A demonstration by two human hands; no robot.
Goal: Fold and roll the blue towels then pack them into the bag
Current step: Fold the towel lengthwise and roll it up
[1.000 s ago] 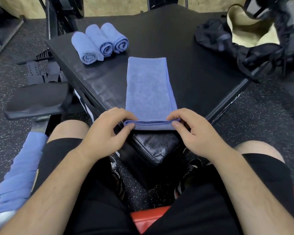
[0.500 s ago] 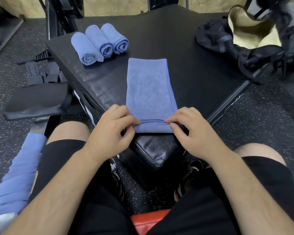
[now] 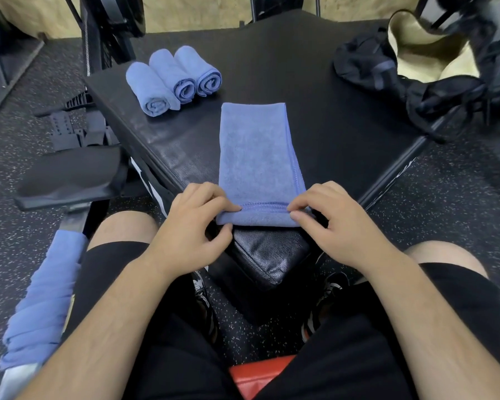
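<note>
Towel work sits at the near corner of the black tabletop [image 3: 315,90], where a long towel [image 3: 257,151], folded into a narrow blue strip, lies flat and runs away from the person. Its near end is turned over into a small first roll just at the tabletop's edge. The left hand [image 3: 191,226] grips the left end of that roll, its fingers [image 3: 214,197] curled over the top and the thumb tucked below. The right hand [image 3: 338,223] pinches the right end between fingertips and thumb at the stitched hem. Beyond the long towel and to its left, three rolled towels [image 3: 173,79] lie side by side and touching, with their spiral ends facing the person. Beyond it to the right, well apart, a black bag [image 3: 410,76] slumps on the tabletop's far right corner with its mouth gaping. Pale lining shows inside the bag, and what it holds cannot be made out. Nearer than the long towel and far to its left, loose towels [image 3: 44,298] hang in a bunched blue heap beside the person's left thigh.
</note>
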